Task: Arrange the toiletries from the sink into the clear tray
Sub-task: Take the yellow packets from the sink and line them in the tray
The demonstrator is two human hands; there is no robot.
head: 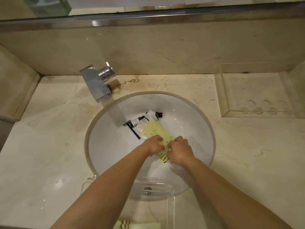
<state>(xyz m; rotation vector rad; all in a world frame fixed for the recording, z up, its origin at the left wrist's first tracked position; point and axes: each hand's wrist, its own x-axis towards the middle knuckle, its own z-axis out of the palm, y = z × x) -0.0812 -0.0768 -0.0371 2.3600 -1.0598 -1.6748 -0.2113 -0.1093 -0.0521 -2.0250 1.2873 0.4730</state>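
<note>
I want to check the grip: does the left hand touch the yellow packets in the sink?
Touching. The head view shows the left hand with fingers pressed onto the yellow packets.

We see two bare forearms, with no sleeves, watch, bracelet or rings on them. Our bare left hand (154, 144) and bare right hand (180, 150) wear no gloves; the fingers (159, 138) are short and plain, the nails too small to judge.

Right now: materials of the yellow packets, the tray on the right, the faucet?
Yellow packets: thin plastic or paper wrap, matte, creased under both hands; cannot tell which. Clear tray: transparent acrylic or glass, countertop veining shows through it. Faucet: polished chrome-look metal, mirror-bright reflections.
</note>
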